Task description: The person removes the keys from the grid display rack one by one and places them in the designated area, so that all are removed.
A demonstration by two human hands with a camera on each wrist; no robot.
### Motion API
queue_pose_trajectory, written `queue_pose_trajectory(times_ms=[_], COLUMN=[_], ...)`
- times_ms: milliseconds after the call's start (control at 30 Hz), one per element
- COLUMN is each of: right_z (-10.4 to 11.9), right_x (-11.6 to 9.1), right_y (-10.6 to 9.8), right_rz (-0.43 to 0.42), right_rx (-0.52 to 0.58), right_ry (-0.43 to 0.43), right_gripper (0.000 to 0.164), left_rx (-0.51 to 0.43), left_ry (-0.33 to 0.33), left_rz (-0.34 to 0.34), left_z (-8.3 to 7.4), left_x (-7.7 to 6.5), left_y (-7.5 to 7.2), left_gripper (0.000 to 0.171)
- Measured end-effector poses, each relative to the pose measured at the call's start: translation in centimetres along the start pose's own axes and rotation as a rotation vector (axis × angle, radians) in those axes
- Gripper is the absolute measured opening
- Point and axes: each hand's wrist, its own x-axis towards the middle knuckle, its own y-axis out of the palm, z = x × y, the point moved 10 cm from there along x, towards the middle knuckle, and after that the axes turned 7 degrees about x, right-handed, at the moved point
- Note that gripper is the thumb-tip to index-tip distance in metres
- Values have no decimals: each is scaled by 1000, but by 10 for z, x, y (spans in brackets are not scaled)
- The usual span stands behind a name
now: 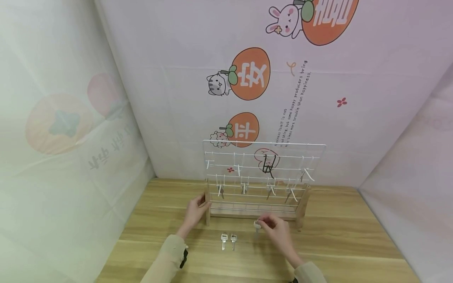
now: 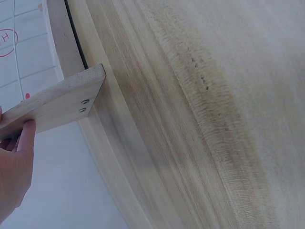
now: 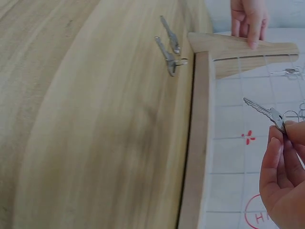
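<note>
My left hand (image 1: pixel 194 212) grips the wooden side post (image 2: pixel 57 102) of a white wire grid rack (image 1: pixel 263 144), thumb on one face and fingers round the edge. In front of the rack, my right hand (image 1: pixel 278 232) pinches a silver key (image 3: pixel 263 109) by its head, near a small ring (image 3: pixel 291 116). The key's blade points away from the fingertips. Two more keys, one left (image 1: pixel 223 240) and one right (image 1: pixel 233 241), lie side by side on the table between the hands. Several keys hang on white hooks along the grid's lower row, and one hangs at upper right.
A black hook holder (image 1: pixel 268 169) is fixed near the grid's middle, with bare white hooks to its left. The rack's wooden base (image 1: pixel 253 214) stands on the wood-grain table (image 1: pixel 339 236). Printed cloth walls (image 1: pixel 170 118) close in the back and sides.
</note>
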Motion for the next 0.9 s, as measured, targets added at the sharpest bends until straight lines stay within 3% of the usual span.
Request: queue_pose_trajectory(times_ms=[200,400,533,633,767,900], right_z=[-14,-24,-31,-36,-42,-42], right_x=[-3,-6,-8,-10,-13,-14], right_y=[12,22,27,31,36,42], right_rz=[52,77,91,103,123,139], right_rx=[19,9,4,11,17,8], right_ry=[83,106,121,145,167,144], right_gripper=[12,11,10,10,9,8], left_rx=[10,-30,-26,-14,-17,-31], left_ry=[16,16,15,2,1,13], left_rz=[3,5,14,11,-8,-6], left_z=[-2,-3,-24,-27,-5,1], left_x=[0,-1,-8,-8,-2,0], left_y=[0,-3,-9,-8,-3,-2], left_gripper=[48,51,49,48,50,51])
